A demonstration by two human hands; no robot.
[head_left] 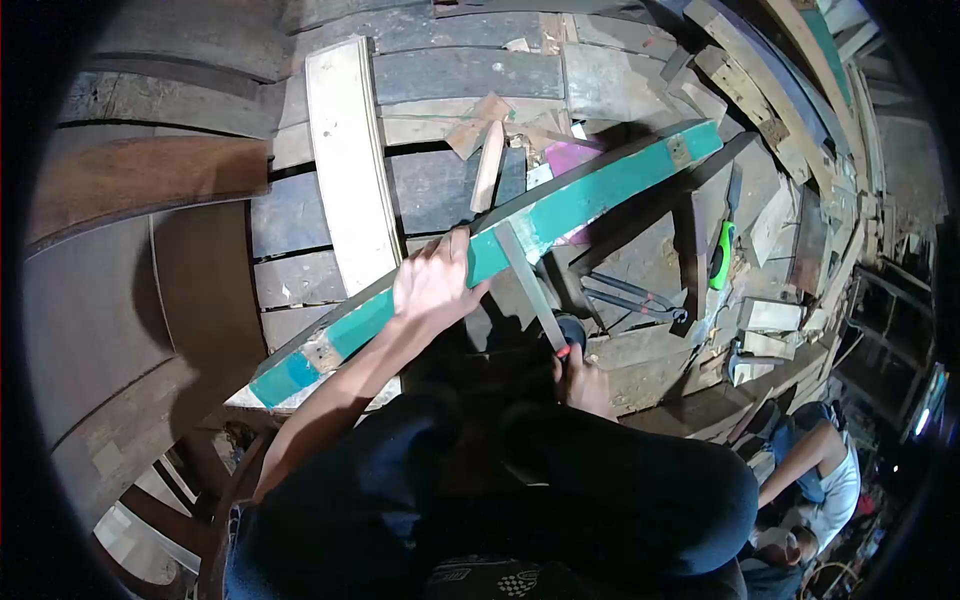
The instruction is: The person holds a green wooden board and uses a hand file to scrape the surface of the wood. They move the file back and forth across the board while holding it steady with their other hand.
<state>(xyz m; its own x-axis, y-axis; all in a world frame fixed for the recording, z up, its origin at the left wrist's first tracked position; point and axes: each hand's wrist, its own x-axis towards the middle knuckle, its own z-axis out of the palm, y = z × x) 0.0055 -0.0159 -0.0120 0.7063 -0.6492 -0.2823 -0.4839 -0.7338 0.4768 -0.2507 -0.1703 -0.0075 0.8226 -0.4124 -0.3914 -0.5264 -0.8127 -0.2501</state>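
Observation:
A long green-painted wooden beam (pixel 590 200) lies slantwise in front of me, with bare wood patches near both ends. My left hand (pixel 437 280) is wrapped over its middle and grips it. In my right hand (pixel 583 386) is the red handle of a long, flat, grey tool that looks like a file (pixel 532 290). Its far end rests against the side of the beam, just right of my left hand, beside a pale scraped patch. My right fingers are closed around the handle and partly hidden.
A white board (pixel 345 165) lies on the plank floor (pixel 470 75). Pliers-like long-handled pincers (pixel 640 300), a green-handled chisel (pixel 722 255), a hammer (pixel 742 360) and wood offcuts (pixel 772 315) lie at right. Another person (pixel 825 470) sits at lower right.

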